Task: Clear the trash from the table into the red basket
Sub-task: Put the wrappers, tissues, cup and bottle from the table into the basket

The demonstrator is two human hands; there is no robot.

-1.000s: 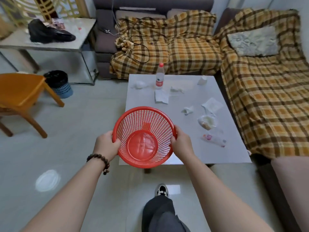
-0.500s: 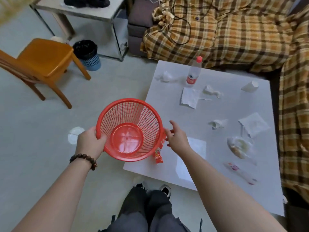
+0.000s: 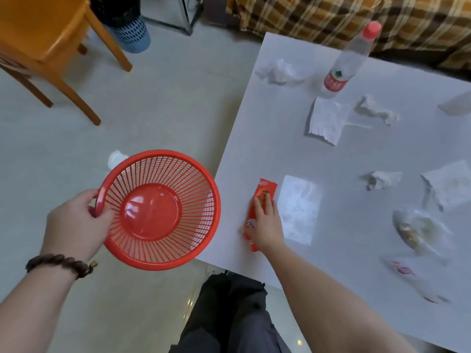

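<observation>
My left hand (image 3: 74, 225) grips the rim of the empty red basket (image 3: 158, 212), held over the floor just left of the white table (image 3: 344, 154). A red snack wrapper (image 3: 265, 188) lies near the table's front left corner. My right hand (image 3: 266, 225) rests flat on top of it, fingers stretched along it. Further back lie a crumpled tissue (image 3: 280, 72), a flat tissue (image 3: 326, 121) and another crumpled one (image 3: 374, 110). A plastic bottle with a red cap (image 3: 349, 59) stands there. To the right are a tissue ball (image 3: 382, 179), a clear food bag (image 3: 418, 230) and a pink wrapper (image 3: 413, 278).
An orange wooden chair (image 3: 43, 34) and a blue bin with a black liner (image 3: 122, 21) stand on the pale floor at the far left. A sofa under a plaid blanket (image 3: 331, 16) runs behind the table. My dark trouser legs (image 3: 229, 314) are below the table's front edge.
My right hand let go of the basket and came down onto the red wrapper. The left hand carried the basket left, off the table. My view dropped closer to the table.
</observation>
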